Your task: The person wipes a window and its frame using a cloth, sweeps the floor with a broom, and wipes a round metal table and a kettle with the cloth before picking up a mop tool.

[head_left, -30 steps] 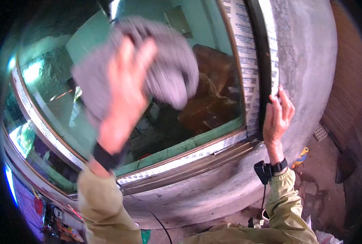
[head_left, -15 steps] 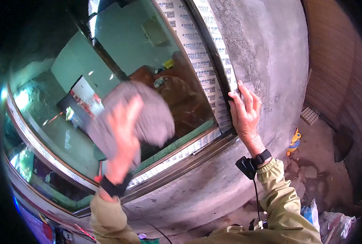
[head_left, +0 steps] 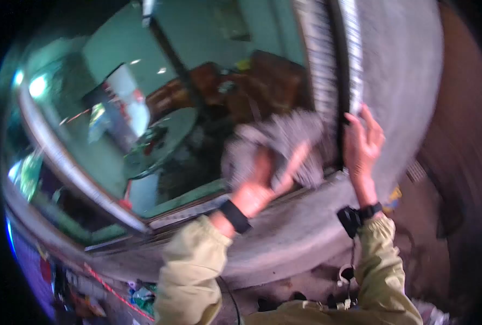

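Near the lower right corner of the large dark-tinted glass pane (head_left: 197,49), at about four o'clock from its middle, the left hand (head_left: 254,196) presses a bunched grey-mauve cloth (head_left: 301,130). The cloth has just moved down from mid-pane to this corner, so it now lies over the meeting of glass and film-covered frame (head_left: 325,70), leaving most of the glass uncovered. The left hand's fingers look spread over the fabric, partly hidden and blurred; whether they also pinch a fold, I cannot tell.

At three o'clock in the view, the right hand (head_left: 364,149) is open, its fingers extended and slightly apart, with the tips at the frame's outer edge beside the rounded grey cement wall (head_left: 398,81). Whether those tips grip or merely rest, I cannot tell.

Of containers, little is certain. At seven o'clock, a crumpled green-and-purple plastic bundle (head_left: 143,297) lies beyond a red cord (head_left: 113,290); its contents cannot be made out. Between four and five o'clock, a small round white object (head_left: 346,273) sits low by the right sleeve (head_left: 384,271), too blurred to identify as a cup or a ring. Through the glass, at ten o'clock, a round glass-topped table (head_left: 178,130) bears small dark and reddish items.
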`<state>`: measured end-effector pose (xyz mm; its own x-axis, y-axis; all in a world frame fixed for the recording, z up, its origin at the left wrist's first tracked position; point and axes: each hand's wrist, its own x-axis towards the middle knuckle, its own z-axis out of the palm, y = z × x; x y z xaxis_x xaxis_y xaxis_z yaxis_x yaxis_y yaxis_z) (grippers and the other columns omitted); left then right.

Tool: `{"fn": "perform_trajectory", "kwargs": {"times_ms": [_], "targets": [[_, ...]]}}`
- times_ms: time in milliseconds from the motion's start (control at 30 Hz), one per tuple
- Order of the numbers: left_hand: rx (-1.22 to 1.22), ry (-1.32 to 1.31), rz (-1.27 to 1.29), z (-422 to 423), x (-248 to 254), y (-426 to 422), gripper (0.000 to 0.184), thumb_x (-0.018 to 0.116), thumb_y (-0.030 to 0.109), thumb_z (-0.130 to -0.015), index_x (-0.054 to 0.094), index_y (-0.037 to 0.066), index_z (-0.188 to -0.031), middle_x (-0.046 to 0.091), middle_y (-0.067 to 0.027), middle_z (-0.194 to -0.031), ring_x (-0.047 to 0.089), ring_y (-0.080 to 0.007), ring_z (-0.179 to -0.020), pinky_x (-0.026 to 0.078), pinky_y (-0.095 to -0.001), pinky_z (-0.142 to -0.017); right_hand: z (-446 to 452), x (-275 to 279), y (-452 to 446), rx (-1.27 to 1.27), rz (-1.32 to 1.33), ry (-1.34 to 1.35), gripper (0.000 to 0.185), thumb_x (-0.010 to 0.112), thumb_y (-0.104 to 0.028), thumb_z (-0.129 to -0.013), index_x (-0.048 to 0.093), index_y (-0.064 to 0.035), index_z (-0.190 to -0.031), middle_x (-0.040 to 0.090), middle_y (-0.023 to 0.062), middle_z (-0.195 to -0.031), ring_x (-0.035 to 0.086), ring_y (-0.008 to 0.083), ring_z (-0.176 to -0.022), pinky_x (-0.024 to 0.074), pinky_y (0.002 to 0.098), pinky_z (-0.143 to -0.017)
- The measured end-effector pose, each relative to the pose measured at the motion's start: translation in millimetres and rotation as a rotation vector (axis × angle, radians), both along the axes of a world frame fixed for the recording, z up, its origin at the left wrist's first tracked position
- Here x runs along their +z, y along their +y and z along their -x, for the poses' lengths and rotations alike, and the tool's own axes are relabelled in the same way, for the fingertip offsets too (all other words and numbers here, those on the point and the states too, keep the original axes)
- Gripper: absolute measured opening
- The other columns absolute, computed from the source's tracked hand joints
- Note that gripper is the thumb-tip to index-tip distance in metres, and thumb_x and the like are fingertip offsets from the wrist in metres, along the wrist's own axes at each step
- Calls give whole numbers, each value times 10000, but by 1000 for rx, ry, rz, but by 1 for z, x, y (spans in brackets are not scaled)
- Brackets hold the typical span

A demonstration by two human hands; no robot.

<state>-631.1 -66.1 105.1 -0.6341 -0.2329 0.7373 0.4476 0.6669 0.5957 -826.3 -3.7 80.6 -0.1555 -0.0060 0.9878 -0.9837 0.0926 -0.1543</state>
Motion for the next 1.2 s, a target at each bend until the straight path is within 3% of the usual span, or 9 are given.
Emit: {"fn": "perform_trajectory", "kwargs": {"times_ms": [100,167,433,600,767,867,967,1000,1200], "targets": [[418,-419,-219,-46,-14,28,510,422,296,-858,344,30,-1286,363,-168,-1313,382,-275,-1187,278,-404,-1016,0,3,-2,-15,-22,15,345,598,-2,-699,594,-140,-1015,497,87,-1207,493,251,-1046,366,358,-868],[854,-759,1017,-69,-27,14,463,418,226,-860,355,8,-1263,350,-174,-1310,311,-248,-1234,195,-350,-1060,-1,4,2,-11,-57,34,316,589,-16,-736,580,-119,-1035,480,106,-1225,489,266,-1047,367,362,-876],[1350,-687,1083,-260,14,17,541,448,133,-798,335,258,-1312,424,-101,-1242,458,-286,-1061,311,-369,-989,-1,4,2,22,-54,61,254,544,-26,-795,550,-61,-1047,452,141,-1244,463,306,-1060,369,384,-898],[1832,-359,698,-291,43,15,736,478,-120,-594,378,95,-1291,376,-180,-1297,412,-322,-1142,331,-396,-923,-15,9,3,88,-20,-30,254,574,-13,-767,559,-48,-1018,446,147,-1250,448,319,-1066,373,385,-897],[1461,204,520,-249,122,3,750,299,-173,-541,355,-21,-1273,370,-130,-1323,236,-228,-1289,50,-335,-1087,-14,5,1,86,-9,-37,268,523,24,-765,569,-74,-1010,446,151,-1252,445,325,-1057,372,394,-894],[1343,348,687,-220,218,-14,767,340,-185,-621,378,163,-1302,398,-126,-1294,506,-264,-1037,440,-327,-812,-8,-1,0,82,-20,-36,245,516,39,-760,588,-74,-964,445,155,-1250,445,326,-1055,390,377,-865],[1473,494,1081,-172,323,-27,447,471,31,-708,517,108,-1147,556,-162,-948,571,-299,-795,470,-368,-659,-5,-6,-10,80,1,-41,172,546,67,-739,601,-49,-854,440,144,-1259,451,305,-1058,419,338,-787],[1267,112,755,-152,339,15,411,424,68,-792,456,95,-1201,547,-76,-956,511,-140,-707,430,-295,-593,-1,-9,-15,104,40,-37,152,556,71,-737,593,-45,-827,439,140,-1262,455,300,-1060,416,349,-798],[438,265,299,-43,330,-24,198,483,133,-791,540,56,-964,540,-131,-793,541,-284,-782,454,-360,-704,11,-13,-16,72,26,90,115,536,48,-799,575,-29,-875,417,135,-1291,434,271,-1099,420,322,-776]]}}
